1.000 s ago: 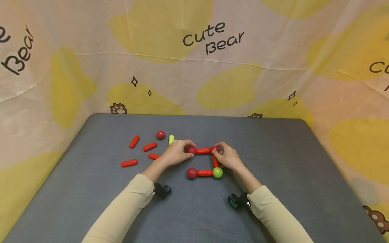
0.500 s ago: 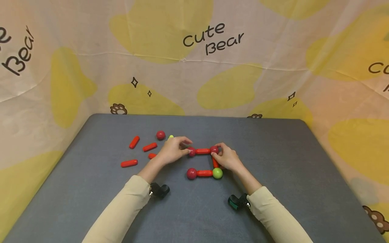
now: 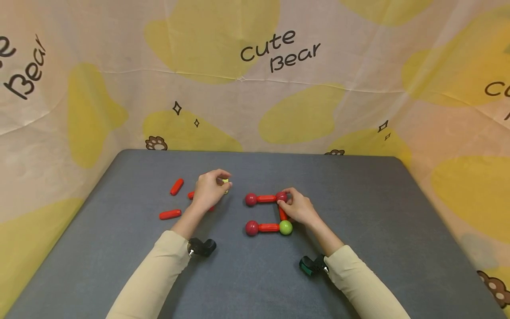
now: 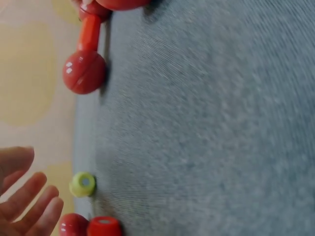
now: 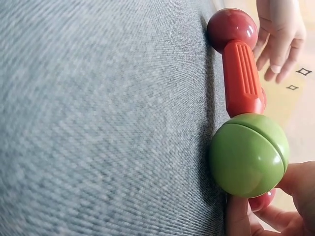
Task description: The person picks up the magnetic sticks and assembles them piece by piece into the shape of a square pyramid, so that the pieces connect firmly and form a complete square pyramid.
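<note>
My left hand [image 3: 210,188] is over the loose pieces at the left, fingers apart and holding nothing. In the left wrist view, a yellow-green rod [image 4: 82,184] stands out just past its fingertips. My right hand [image 3: 299,207] pinches the far right red ball [image 3: 281,196] of a three-sided frame of magnetic rods and balls. That frame has a green ball [image 3: 285,227] at its near right corner, red balls at both left ends, and red rods between. The right wrist view shows the green ball up close, a ribbed red rod [image 5: 241,78] joined to it.
Loose red rods lie on the grey table at the left, one [image 3: 170,214] nearer and another [image 3: 176,186] farther back. My left hand partly covers others. A patterned cloth [image 3: 299,110] hangs behind the table [image 3: 358,199].
My left hand has let go of the frame's far left red ball and moved left over the loose pieces. The right hand has stayed at its corner.
</note>
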The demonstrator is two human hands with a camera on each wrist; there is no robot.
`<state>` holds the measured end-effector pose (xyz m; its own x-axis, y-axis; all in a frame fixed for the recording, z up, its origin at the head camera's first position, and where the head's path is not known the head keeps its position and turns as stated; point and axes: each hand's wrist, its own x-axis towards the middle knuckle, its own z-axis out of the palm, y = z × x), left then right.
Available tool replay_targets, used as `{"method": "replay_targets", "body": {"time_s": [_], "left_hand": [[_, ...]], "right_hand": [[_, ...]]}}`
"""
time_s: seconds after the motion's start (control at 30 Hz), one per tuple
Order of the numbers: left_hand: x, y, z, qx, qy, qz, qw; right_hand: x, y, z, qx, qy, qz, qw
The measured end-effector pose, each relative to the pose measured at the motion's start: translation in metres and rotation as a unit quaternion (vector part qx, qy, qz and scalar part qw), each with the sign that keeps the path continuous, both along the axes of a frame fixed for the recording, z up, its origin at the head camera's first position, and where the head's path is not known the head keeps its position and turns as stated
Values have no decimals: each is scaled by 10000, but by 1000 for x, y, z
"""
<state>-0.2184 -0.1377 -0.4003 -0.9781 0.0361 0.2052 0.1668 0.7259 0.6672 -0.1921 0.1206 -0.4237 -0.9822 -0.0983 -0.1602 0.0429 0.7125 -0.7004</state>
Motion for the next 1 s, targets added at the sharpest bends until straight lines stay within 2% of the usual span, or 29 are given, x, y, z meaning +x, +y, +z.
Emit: {"method": "replay_targets", "body": {"time_s": [0.2, 0.5, 0.8, 1.0], "left_hand": [[-3, -2, -5, -281, -274, 355, 9986], [-7, 1, -10, -670, -585, 496, 9948], [-10, 8, -15, -782, -419, 290, 9956], [-12, 10, -15, -941, -582, 174, 9937]], "right_hand": [[0, 0, -1, 13, -26, -14, 10000], [-1, 0, -2, -8, -42, -23, 10000], [0, 0, -1, -92, -58, -26, 9999], [0, 1, -1, -82, -50, -11, 10000]]}}
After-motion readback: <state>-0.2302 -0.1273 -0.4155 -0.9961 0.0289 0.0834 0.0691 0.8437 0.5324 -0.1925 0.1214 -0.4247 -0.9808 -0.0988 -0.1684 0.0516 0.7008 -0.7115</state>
